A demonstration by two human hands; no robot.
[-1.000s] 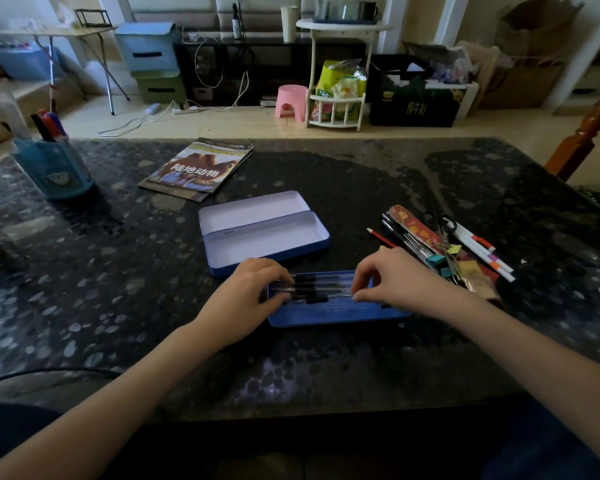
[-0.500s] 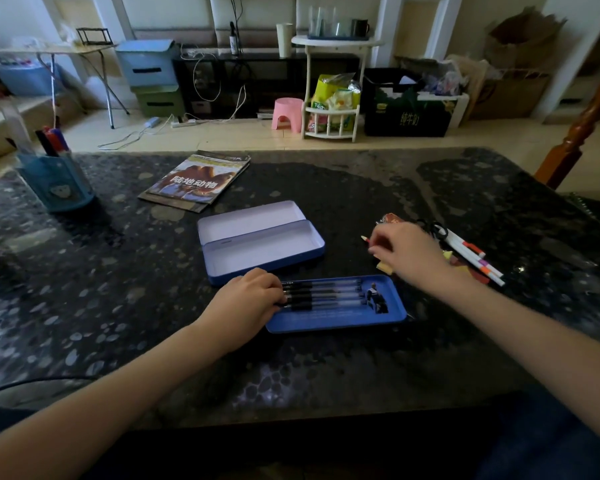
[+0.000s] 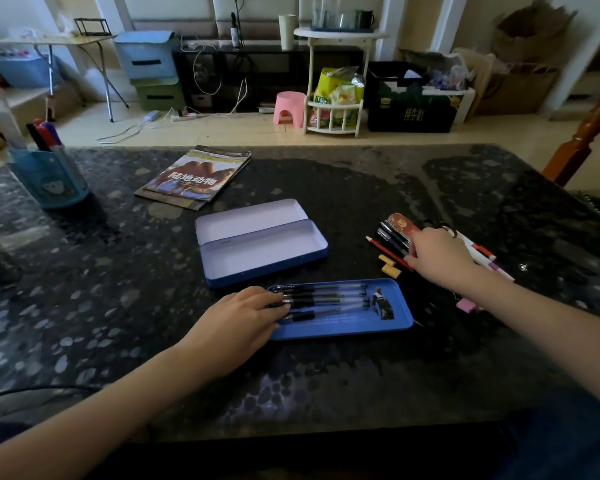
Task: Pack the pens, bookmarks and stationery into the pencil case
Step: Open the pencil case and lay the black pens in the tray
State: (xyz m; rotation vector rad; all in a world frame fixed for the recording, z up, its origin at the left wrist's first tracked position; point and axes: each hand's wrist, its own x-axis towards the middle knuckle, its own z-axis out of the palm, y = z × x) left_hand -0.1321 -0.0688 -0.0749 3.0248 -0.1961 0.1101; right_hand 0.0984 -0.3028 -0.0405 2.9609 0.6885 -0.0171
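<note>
A blue tin pencil case [image 3: 257,252] lies open and empty at the table's centre. In front of it is a shallow blue tray [image 3: 343,327] holding several black pens [image 3: 329,296] side by side. My left hand [image 3: 243,320] lies flat over the tray's left end, fingers resting on the pen ends. My right hand [image 3: 437,258] is on the stationery pile to the right, fingertips curled onto loose black pens [image 3: 392,237] and a red pencil [image 3: 385,251]. An orange bookmark [image 3: 400,223], yellow clips [image 3: 388,265], white markers [image 3: 482,254] and a pink eraser [image 3: 466,304] lie around it.
A magazine [image 3: 194,176] lies behind the case on the left. A blue pen holder [image 3: 49,178] with markers stands at the far left. A wooden chair post [image 3: 582,140] rises past the table's right edge.
My right hand has left the tray's right end and moved right and back onto the stationery pile. My left hand has stayed on the tray's left end.
</note>
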